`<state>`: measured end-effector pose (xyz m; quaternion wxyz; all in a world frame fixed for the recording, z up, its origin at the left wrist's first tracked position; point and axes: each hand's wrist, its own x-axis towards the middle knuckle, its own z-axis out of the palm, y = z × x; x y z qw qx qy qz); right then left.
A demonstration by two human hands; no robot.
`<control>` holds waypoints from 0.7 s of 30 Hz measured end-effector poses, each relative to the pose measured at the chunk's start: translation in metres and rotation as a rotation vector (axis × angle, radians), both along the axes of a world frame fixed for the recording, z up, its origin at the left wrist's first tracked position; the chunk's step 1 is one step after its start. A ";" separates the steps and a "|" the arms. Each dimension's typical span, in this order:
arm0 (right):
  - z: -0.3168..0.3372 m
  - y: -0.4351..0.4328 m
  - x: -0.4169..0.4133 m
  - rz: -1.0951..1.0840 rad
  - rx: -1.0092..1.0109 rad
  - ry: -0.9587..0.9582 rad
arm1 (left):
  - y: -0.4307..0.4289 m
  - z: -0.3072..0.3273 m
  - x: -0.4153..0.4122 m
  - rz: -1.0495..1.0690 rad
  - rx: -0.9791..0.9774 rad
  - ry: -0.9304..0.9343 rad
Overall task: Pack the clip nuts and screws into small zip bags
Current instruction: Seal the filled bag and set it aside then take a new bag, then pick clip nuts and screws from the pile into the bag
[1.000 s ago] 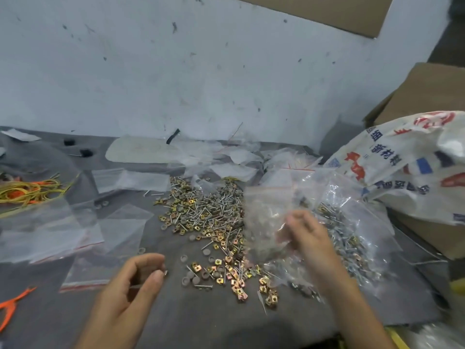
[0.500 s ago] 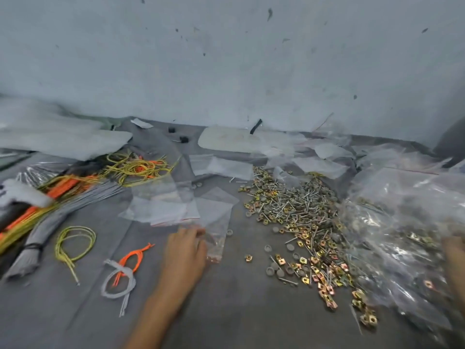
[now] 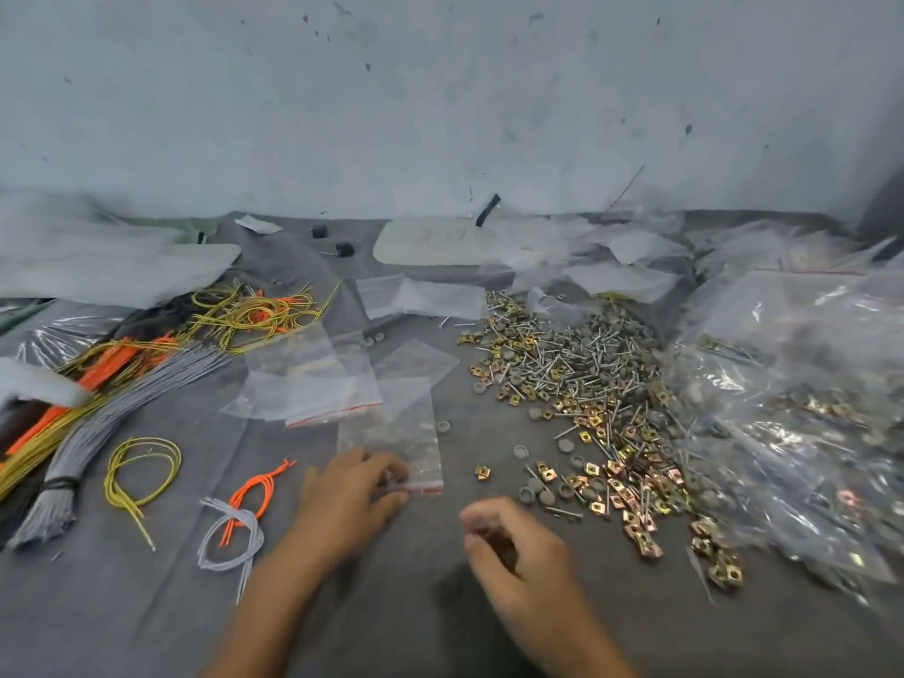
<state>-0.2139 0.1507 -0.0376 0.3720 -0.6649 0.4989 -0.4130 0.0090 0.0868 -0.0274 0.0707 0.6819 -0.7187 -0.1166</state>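
Wires (image 3: 146, 379) lie leftward; left hand (image 3: 347, 496) pinches zip bag (image 3: 391, 423); right hand (image 3: 518, 555) curled, hold unclear.

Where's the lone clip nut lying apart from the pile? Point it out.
Head view: the lone clip nut lies just right of the small zip bag, left of the hardware pile, beyond the right hand.
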 end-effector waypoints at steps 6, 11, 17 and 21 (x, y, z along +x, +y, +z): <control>-0.013 -0.019 0.027 0.047 -0.098 0.098 | 0.019 0.000 -0.017 -0.080 -0.083 0.224; -0.026 -0.017 0.033 0.132 -0.171 0.310 | 0.029 -0.003 -0.025 0.046 -0.095 0.444; -0.027 -0.017 0.037 0.058 -0.230 0.342 | 0.042 0.003 -0.022 0.060 -0.264 0.249; -0.026 -0.018 0.035 0.047 -0.182 0.335 | 0.053 0.008 -0.011 -0.056 -0.115 0.285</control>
